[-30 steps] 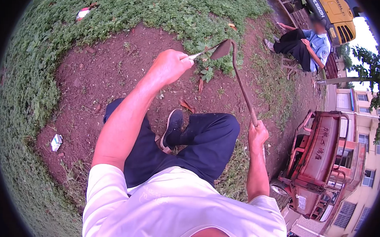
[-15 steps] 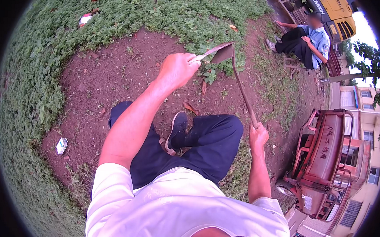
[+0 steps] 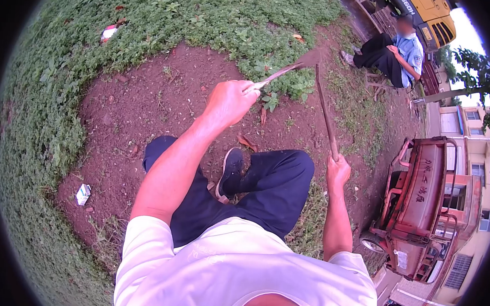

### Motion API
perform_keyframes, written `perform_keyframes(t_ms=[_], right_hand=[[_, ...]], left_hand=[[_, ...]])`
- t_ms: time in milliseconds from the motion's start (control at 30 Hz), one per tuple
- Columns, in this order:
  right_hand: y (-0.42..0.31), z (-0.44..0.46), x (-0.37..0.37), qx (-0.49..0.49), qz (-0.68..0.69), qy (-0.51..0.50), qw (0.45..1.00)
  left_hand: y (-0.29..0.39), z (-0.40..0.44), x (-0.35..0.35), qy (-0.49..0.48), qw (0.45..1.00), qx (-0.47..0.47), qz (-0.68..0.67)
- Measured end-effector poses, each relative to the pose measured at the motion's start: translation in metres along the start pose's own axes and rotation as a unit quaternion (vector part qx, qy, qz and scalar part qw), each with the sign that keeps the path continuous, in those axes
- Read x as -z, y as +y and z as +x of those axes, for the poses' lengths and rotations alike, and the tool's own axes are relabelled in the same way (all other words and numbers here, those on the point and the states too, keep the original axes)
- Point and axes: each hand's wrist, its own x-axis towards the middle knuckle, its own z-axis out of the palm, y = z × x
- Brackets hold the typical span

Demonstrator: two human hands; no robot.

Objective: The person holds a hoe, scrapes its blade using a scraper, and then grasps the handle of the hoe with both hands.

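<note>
Weeds (image 3: pixel 39 116) stand thick beyond and left of the soil (image 3: pixel 124 106), which lies mostly bare with a few sprigs (image 3: pixel 269 102) on it; the ground thus seems only partly worked. The hoe (image 3: pixel 327 117) is held above it, and a thin tool (image 3: pixel 267 82) reaches towards its blurred blade (image 3: pixel 310 58); whether these touch, I cannot tell. The right hand (image 3: pixel 338 171) is closed around the hoe's shaft, the left hand (image 3: pixel 228 102) around the tool's pale handle.

Left hand (image 3: pixel 232 102) — grips pale handle (image 3: pixel 259 86) | right hand (image 3: pixel 338 170) — grips brown shaft (image 3: pixel 326 115)
</note>
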Motion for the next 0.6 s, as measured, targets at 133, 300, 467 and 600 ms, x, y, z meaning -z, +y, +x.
perform_keyframes(t_ms=[133,300,467,600], right_hand=[[0.000,-0.013,-0.010,0.003,0.003,-0.016,1.000],[-0.015,-0.013,-0.008,-0.013,0.055,-0.059,0.997],[-0.008,-0.008,-0.016,-0.025,0.104,-0.091,0.990],[-0.020,-0.011,-0.007,-0.058,0.116,-0.095,0.987]], left_hand=[[0.000,0.004,0.005,0.001,0.998,0.066,-0.002],[-0.019,0.020,0.005,-0.011,0.927,0.186,-0.325],[-0.012,0.008,0.040,-0.017,0.849,0.163,-0.502],[-0.015,0.005,0.049,0.027,0.887,0.123,-0.444]])
